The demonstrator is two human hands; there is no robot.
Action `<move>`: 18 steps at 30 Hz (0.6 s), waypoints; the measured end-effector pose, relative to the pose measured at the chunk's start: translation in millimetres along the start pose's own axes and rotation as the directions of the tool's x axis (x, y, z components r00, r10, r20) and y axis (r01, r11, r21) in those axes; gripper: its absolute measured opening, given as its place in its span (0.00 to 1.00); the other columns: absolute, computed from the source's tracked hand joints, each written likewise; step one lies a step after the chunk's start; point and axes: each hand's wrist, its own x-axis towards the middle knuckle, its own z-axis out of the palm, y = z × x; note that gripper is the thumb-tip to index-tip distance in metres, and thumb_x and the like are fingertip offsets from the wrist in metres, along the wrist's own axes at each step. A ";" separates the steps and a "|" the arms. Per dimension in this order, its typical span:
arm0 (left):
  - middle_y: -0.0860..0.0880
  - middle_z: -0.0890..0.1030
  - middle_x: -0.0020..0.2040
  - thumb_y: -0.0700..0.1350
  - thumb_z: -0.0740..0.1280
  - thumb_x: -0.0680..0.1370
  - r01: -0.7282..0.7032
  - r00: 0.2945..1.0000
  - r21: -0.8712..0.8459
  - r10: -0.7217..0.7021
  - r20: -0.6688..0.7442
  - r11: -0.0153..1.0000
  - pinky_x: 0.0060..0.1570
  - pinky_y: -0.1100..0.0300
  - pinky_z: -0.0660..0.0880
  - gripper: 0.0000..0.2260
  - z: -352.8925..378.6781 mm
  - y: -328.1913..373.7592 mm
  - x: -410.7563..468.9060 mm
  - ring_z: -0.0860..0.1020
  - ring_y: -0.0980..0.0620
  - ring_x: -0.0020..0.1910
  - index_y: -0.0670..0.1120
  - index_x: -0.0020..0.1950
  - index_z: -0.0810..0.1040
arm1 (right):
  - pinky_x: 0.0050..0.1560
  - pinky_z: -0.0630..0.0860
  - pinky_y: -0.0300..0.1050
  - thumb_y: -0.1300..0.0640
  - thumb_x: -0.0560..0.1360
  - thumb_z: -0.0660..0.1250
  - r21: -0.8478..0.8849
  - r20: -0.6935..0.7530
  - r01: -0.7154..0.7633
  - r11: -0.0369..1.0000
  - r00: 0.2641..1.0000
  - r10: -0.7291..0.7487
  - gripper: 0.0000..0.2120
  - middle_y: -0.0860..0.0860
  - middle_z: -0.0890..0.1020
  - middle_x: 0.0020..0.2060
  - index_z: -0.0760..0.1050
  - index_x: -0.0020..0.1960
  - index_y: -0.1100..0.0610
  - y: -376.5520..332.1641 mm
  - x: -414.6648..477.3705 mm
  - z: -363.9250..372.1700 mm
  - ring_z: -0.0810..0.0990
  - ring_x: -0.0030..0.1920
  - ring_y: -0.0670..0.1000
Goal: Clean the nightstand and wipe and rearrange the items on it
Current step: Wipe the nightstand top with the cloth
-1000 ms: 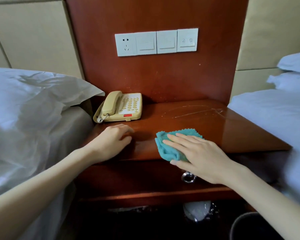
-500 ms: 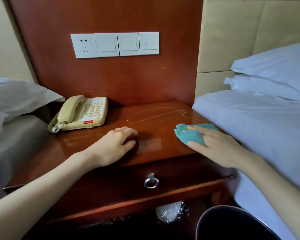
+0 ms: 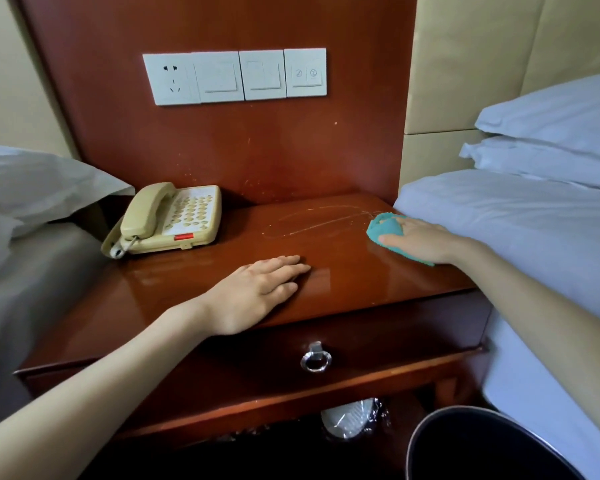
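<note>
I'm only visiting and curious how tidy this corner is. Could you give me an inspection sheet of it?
Surface: glossy nightstand top; pale streaks near the back right.
Job's things: teal cloth at the top's right edge; phone at back left, handset on its cradle.
Clutter: plastic-wrapped item under the nightstand; dark bin on the floor.
Hands: left hand flat on the top, fingers straight; right hand presses the cloth.
Cables: cord at the phone's front left corner.
Surroundings: beds on both sides; switch panel above; drawer shut.
</note>
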 end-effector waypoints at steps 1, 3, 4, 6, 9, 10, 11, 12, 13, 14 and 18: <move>0.59 0.56 0.77 0.53 0.51 0.82 0.002 1.000 0.000 -0.002 0.001 1.000 0.75 0.54 0.49 0.20 -0.2 0.5 -0.2 0.52 0.59 0.76 0.59 0.75 0.59 | 0.74 0.54 0.52 0.37 0.77 0.53 -0.013 0.007 -0.023 1.000 1.000 0.023 0.32 0.48 0.60 0.76 0.57 0.77 0.50 -1.7 3.9 -0.9 0.56 0.76 0.50; 0.59 0.55 0.77 0.53 0.51 0.82 0.006 1.000 0.004 -0.006 0.002 1.000 0.75 0.54 0.49 0.20 -0.6 0.9 0.0 0.52 0.59 0.76 0.59 0.75 0.58 | 0.74 0.55 0.52 0.39 0.77 0.52 -0.045 -0.009 -0.031 0.999 0.999 0.031 0.30 0.49 0.62 0.75 0.59 0.76 0.50 -8.6 5.0 -0.2 0.58 0.75 0.51; 0.59 0.55 0.77 0.53 0.51 0.82 0.007 1.000 0.006 -0.007 0.003 1.000 0.75 0.54 0.49 0.20 -0.4 0.6 -0.1 0.52 0.59 0.76 0.59 0.75 0.58 | 0.73 0.56 0.52 0.40 0.77 0.52 -0.063 -0.028 -0.006 0.998 1.000 0.004 0.28 0.50 0.64 0.74 0.61 0.75 0.50 -13.2 2.6 2.3 0.60 0.74 0.52; 0.59 0.54 0.77 0.54 0.50 0.82 0.006 1.000 0.009 -0.006 0.007 1.000 0.75 0.55 0.49 0.20 0.1 -0.4 -0.2 0.51 0.59 0.76 0.59 0.75 0.57 | 0.72 0.56 0.52 0.41 0.77 0.52 -0.098 -0.031 0.085 0.991 0.996 -0.089 0.27 0.49 0.66 0.73 0.62 0.74 0.49 -24.0 -5.6 9.0 0.61 0.73 0.51; 0.59 0.54 0.77 0.54 0.50 0.82 0.006 1.000 0.006 -0.006 0.006 1.000 0.75 0.54 0.50 0.20 1.2 -1.5 -0.6 0.51 0.59 0.76 0.60 0.75 0.57 | 0.75 0.51 0.53 0.38 0.76 0.51 -0.069 0.046 0.200 0.977 0.979 -0.197 0.31 0.45 0.59 0.76 0.55 0.77 0.48 -33.8 -14.4 17.6 0.53 0.76 0.47; 0.60 0.54 0.77 0.54 0.50 0.82 0.010 1.000 0.003 -0.010 0.007 1.000 0.75 0.54 0.50 0.20 1.5 -1.6 -0.4 0.51 0.59 0.76 0.60 0.75 0.57 | 0.75 0.51 0.52 0.38 0.76 0.51 -0.036 0.059 0.208 0.977 0.977 -0.206 0.32 0.44 0.58 0.76 0.55 0.77 0.47 -34.4 -15.4 17.1 0.53 0.76 0.47; 0.60 0.54 0.77 0.54 0.50 0.82 0.014 1.000 0.003 -0.014 0.008 1.000 0.75 0.55 0.50 0.20 1.8 -1.5 -0.4 0.51 0.59 0.76 0.60 0.75 0.57 | 0.75 0.51 0.50 0.38 0.76 0.52 -0.003 0.060 0.206 0.979 0.977 -0.205 0.31 0.44 0.59 0.76 0.56 0.77 0.47 -34.0 -14.8 15.4 0.54 0.76 0.47; 0.60 0.54 0.77 0.54 0.50 0.82 0.017 1.000 0.008 -0.017 0.009 1.000 0.75 0.55 0.49 0.20 1.6 -1.1 0.0 0.51 0.59 0.76 0.60 0.75 0.57 | 0.74 0.52 0.48 0.39 0.76 0.53 0.013 0.047 0.198 0.980 0.979 -0.198 0.29 0.45 0.62 0.75 0.60 0.75 0.46 -33.4 -13.9 12.8 0.57 0.75 0.47; 0.60 0.54 0.77 0.54 0.50 0.82 0.018 1.000 0.015 -0.019 0.009 1.000 0.75 0.56 0.49 0.20 1.5 -0.4 0.0 0.51 0.59 0.76 0.60 0.75 0.57 | 0.72 0.56 0.46 0.40 0.76 0.54 0.006 0.021 0.186 0.983 0.982 -0.186 0.26 0.47 0.67 0.72 0.64 0.72 0.46 -32.2 -11.5 10.3 0.61 0.73 0.48; 0.60 0.54 0.77 0.54 0.50 0.82 0.020 1.000 0.020 -0.020 0.010 1.000 0.75 0.56 0.49 0.20 1.3 0.5 -0.1 0.51 0.59 0.76 0.60 0.75 0.57 | 0.68 0.59 0.46 0.41 0.77 0.54 -0.013 -0.008 0.164 0.986 0.986 -0.164 0.23 0.48 0.71 0.69 0.67 0.69 0.47 -31.2 -8.1 8.1 0.66 0.70 0.50; 0.59 0.54 0.77 0.54 0.50 0.82 0.025 1.000 0.014 -0.025 0.012 1.000 0.75 0.57 0.49 0.20 0.3 2.3 -1.1 0.51 0.59 0.76 0.59 0.75 0.57 | 0.67 0.64 0.52 0.37 0.72 0.50 -0.060 -0.046 -0.016 0.998 0.999 0.013 0.30 0.54 0.73 0.67 0.69 0.67 0.52 -27.9 13.5 6.6 0.70 0.67 0.56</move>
